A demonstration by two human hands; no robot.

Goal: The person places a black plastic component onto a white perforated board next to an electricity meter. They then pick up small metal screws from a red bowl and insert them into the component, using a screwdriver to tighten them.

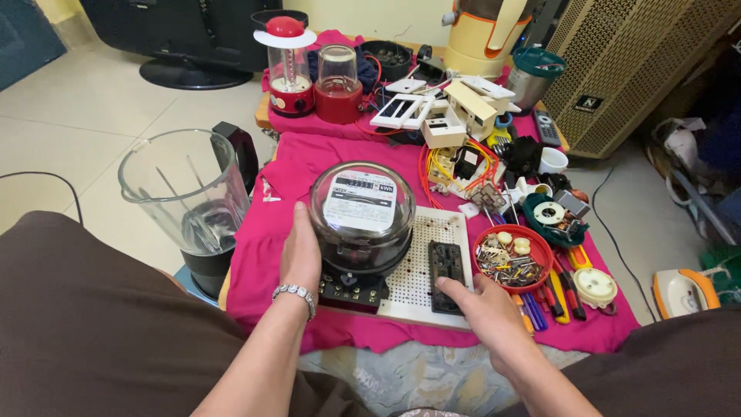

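Left hand (301, 251): lay flat against the left side of the round glass-domed electricity meter (361, 216), grip spread apart, not closed round it.
Right hand (482, 305): fingertips pressed on the near end of the black rectangular socket block (446, 276), grip loose, clamped on nothing.
Meter: stood on the white perforated board (421, 278), just left of the block.
Red round bowl of screws (512, 259): just beyond the right grip, on the pink-clothed worktop (262, 262).
Clear blender jug (185, 197): well left of the left grip.
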